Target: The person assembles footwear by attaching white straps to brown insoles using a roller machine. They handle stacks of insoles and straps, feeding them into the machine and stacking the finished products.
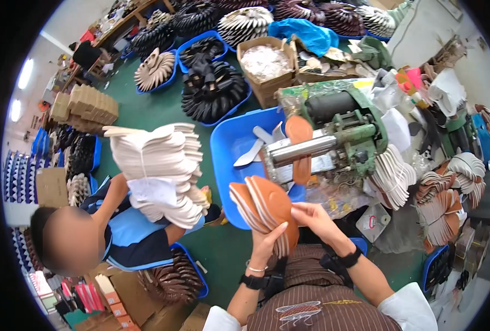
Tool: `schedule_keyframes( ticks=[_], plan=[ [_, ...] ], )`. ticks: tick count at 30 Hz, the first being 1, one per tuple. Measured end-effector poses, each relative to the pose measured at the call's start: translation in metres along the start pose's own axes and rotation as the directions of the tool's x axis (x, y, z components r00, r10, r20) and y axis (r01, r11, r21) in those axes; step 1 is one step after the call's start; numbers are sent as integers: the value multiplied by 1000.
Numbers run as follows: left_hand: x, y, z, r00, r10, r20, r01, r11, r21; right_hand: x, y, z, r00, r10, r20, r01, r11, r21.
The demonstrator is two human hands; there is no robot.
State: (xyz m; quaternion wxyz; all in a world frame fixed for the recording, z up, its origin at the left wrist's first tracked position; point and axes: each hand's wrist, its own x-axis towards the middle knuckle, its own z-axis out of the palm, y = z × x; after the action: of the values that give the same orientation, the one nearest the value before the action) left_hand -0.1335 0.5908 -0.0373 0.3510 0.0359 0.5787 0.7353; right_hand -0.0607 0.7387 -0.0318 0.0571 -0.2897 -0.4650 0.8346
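My left hand (pixel 267 243) is closed round a stack of tan insoles (pixel 267 207) with pale undersides, fanned apart at their upper ends. At the stack's right edge, my right hand (pixel 315 220) pinches the top insole between thumb and fingers. Just beyond my hands is a green roller machine (pixel 361 132) with a shiny metal roller (pixel 305 150). Another tan insole (pixel 298 132) is at that roller, partly hidden by it. Below it, a blue tub (pixel 225 160) holds a few pale grey insole-shaped pieces (pixel 250 151).
On the left, another person (pixel 140 231) carries a tall tied stack of white insoles (pixel 159 165). More insole stacks (pixel 441 215) lie to the right of the machine. Farther off stand blue tubs of black shoe parts (pixel 214 88) and a cardboard box (pixel 264 66) of whitish pieces.
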Motion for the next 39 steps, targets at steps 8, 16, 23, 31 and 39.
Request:
schedule_keyframes(
  ticks=[8, 16, 23, 31, 39],
  plan=[
    [7, -2, 1, 999, -21, 40, 22, 999, -34, -21, 24, -26, 908, -46, -417, 71, 996, 44],
    [4, 0, 3, 996, -73, 54, 72, 997, 8, 8, 16, -22, 996, 71, -60, -78, 990, -121],
    [5, 3, 10, 996, -65, 57, 68, 997, -43, -8, 40, -47, 902, -77, -426, 110, 992, 55],
    [2, -6, 14, 1000, 7, -8, -6, 1000, 23, -12, 32, -9, 999, 15, -29, -18, 994, -103],
    [0, -7, 20, 993, -101, 66, 106, 991, -81, 11, 12, -59, 910, 19, -413, -46, 997, -55]
  ],
)
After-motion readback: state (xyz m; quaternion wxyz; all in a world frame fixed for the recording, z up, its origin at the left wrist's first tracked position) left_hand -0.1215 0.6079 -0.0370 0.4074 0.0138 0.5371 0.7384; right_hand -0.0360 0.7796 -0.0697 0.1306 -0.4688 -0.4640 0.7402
